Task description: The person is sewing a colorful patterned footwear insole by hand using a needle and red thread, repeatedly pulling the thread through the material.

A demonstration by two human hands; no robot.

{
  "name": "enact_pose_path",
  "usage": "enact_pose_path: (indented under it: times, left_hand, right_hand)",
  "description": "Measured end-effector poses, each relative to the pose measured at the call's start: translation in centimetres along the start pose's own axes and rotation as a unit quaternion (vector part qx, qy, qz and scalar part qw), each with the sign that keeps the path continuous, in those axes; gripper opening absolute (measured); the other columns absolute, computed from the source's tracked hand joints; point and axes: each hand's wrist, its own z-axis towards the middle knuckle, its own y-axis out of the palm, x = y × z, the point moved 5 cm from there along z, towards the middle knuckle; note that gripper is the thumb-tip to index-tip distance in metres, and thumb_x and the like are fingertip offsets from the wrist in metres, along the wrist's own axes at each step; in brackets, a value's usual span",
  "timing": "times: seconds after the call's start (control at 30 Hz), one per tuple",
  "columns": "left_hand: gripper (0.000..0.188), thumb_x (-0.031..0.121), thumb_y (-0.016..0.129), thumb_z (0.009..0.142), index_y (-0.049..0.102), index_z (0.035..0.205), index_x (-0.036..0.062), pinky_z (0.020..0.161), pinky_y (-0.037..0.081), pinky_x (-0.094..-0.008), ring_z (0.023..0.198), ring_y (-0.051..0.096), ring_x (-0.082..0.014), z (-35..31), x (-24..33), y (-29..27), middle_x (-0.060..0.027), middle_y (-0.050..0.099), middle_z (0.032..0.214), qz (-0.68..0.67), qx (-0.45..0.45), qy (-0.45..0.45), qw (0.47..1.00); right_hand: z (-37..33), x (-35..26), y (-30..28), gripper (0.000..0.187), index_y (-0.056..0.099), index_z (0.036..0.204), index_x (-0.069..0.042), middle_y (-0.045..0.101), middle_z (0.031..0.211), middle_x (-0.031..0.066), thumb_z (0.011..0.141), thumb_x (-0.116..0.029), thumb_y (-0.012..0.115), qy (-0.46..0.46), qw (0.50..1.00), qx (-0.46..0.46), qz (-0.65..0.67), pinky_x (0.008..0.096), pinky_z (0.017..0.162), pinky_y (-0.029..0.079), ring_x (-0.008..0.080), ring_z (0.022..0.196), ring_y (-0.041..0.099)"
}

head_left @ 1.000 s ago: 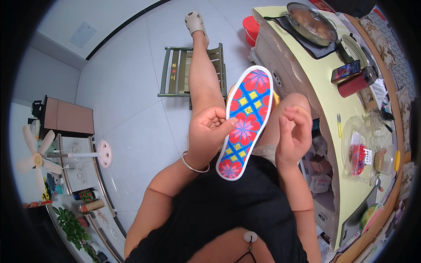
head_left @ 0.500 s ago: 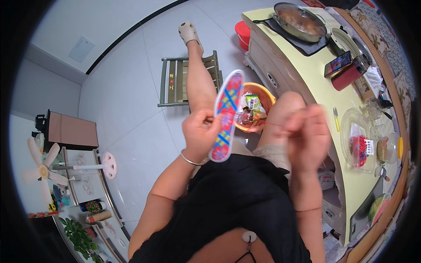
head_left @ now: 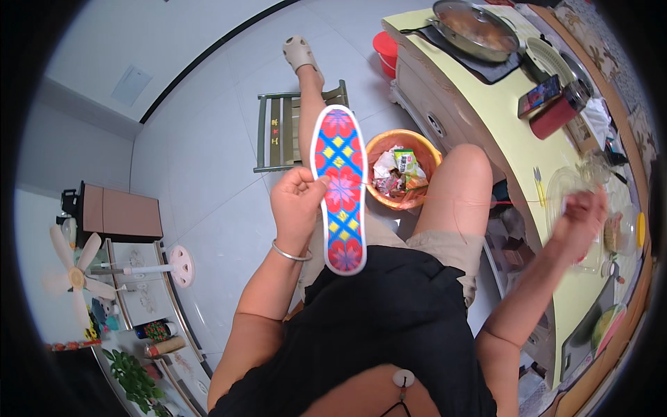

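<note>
My left hand (head_left: 293,212) pinches the left edge of an embroidered insole (head_left: 340,229), held upright in front of my lap. White-rimmed, it bears red flowers, blue crossing bands and yellow patches. A thin red thread (head_left: 511,202) runs from the insole's right edge out to my right hand (head_left: 582,221). That hand is closed on the thread, far to the right above the table, and a little blurred. Whether a needle sits between its fingers cannot be made out. Behind the right hand, a clear plastic tray (head_left: 564,182) is partly hidden.
An orange-yellow bin (head_left: 432,147) with wrappers stands between my knees. On the yellow-green table (head_left: 479,104) are a lidded pan (head_left: 479,31), a phone (head_left: 538,96), a dark red flask (head_left: 556,119) and yellow-handled scissors (head_left: 538,186). A folding stool (head_left: 276,132) supports my leg. A fan (head_left: 76,278) stands left.
My right hand has swung outward to the right over the table, drawing the thread out long. The insole has turned from a slant to face me more squarely, shifting slightly left.
</note>
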Motion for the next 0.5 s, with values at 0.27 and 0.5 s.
enact_pose_path:
  times: [0.27,0.5]
  left_hand:
    - [0.004,-0.006,0.058,0.082,0.055,0.084,-0.0054,0.066,0.052,-0.0231,0.072,0.063,-0.0119,-3.1,1.2,3.8,-0.0145,0.066,0.084,-0.101,-0.076,-0.036,0.991]
    - [0.004,-0.007,0.058,0.083,0.054,0.084,-0.0055,0.068,0.051,-0.0228,0.074,0.063,-0.0116,-3.5,1.2,4.6,-0.0145,0.065,0.086,-0.115,-0.11,-0.035,0.987]
  right_hand:
    - [-16.6,2.2,18.9,0.014,0.062,0.086,-0.003,0.062,0.074,0.0094,0.074,0.002,0.065,-0.177,0.869,-0.401,-0.227,0.031,0.057,0.047,0.0215,0.065,0.06]
    - [-17.6,3.3,20.1,0.015,0.062,0.083,-0.003,0.059,0.069,0.0085,0.069,0.002,0.066,-0.187,0.855,-0.412,-0.252,0.034,0.056,0.048,0.025,0.063,0.059]
